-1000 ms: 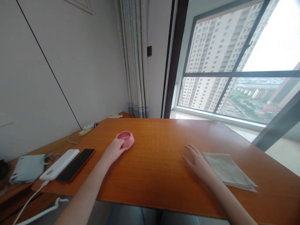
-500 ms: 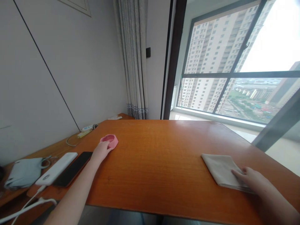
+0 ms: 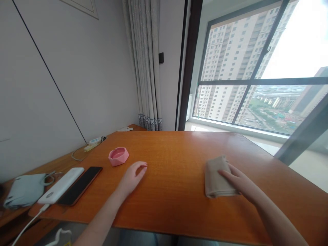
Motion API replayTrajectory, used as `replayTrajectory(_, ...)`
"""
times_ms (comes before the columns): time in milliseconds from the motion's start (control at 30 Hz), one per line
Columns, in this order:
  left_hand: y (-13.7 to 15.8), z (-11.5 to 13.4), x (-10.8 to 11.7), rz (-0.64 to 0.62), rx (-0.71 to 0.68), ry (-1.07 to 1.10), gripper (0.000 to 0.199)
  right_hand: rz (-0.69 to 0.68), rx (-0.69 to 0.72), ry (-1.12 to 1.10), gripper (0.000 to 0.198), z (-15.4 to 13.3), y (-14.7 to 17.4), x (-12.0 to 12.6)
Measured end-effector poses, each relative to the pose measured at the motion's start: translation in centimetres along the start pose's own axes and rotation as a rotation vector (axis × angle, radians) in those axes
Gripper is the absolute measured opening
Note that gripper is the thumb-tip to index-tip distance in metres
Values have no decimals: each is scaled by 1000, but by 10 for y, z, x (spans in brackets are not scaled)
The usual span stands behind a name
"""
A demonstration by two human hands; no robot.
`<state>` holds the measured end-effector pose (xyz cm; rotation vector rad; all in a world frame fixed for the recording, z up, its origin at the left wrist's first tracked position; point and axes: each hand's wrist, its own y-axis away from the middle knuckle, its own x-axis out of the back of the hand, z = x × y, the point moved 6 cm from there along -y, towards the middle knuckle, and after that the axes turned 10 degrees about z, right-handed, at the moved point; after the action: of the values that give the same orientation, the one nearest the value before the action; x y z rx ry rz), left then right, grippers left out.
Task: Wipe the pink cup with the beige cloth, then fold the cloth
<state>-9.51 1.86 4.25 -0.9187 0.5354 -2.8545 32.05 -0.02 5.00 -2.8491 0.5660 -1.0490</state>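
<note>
since half a second ago the left hand has let go of the pink dish and drawn back toward the middle of the table, while the right hand has slid the beige cloth inward from the right edge; the cloth now looks folded narrower. the cloth lies flat on the orange wooden table, right of centre, with the right hand's fingers stretched out and pressed flat on its right side, not curled around it. the left hand rests palm down on bare wood, fingers loosely spread and holding nothing, near the pink dish but clear of it. the dish sits alone toward the table's far left. further left, at the table's edge, a black phone lies just beside a white power bank with a white cable running off it, and a pale blue pouch sits beyond them on the lower side ledge. behind the table hang grey curtains, with a large window to the right.
</note>
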Motion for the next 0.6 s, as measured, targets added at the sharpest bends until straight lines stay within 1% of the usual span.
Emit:
replayTrajectory(33,11,7,-21,-92,111,211,46,-111,-28,-213,42,-25,10,-21)
replayTrajectory(67,22,13,-41,-186,226,428,54,-167,-53,-374,44,-48,19,-40)
replayTrajectory(133,41,25,-70,-331,421,771,65,-277,-88,-605,46,-86,37,-78)
replayTrajectory(167,48,28,-77,-366,497,876,68,-322,-93,-678,46,-101,45,-96)
replayTrajectory(200,52,28,-79,-360,556,935,68,-357,-93,-728,46,-112,54,-113)
replayTrajectory(233,54,25,-75,-319,595,950,64,-397,-82,-752,46,-120,62,-128)
replayTrajectory(267,54,20,-67,-247,615,931,60,-445,-64,-758,46,-126,69,-141)
replayTrajectory(333,51,5,-38,-101,607,840,55,-614,-52,-731,46,-131,84,-163)
replayTrajectory(400,48,-13,-2,-41,574,729,57,-760,-54,-688,45,-127,92,-174)
replayTrajectory(433,46,-24,16,-36,573,669,58,-788,-56,-671,44,-123,92,-176)
replayTrajectory(467,46,-37,35,-31,586,596,59,-780,-55,-659,44,-117,88,-175)
replayTrajectory(533,45,-67,69,-65,613,402,60,-696,-54,-642,42,-105,75,-171)
replayTrajectory(567,44,-82,86,-52,603,259,59,-656,-58,-630,42,-99,68,-168)
replayTrajectory(600,43,-97,103,-4,577,79,58,-626,-59,-616,41,-93,62,-165)
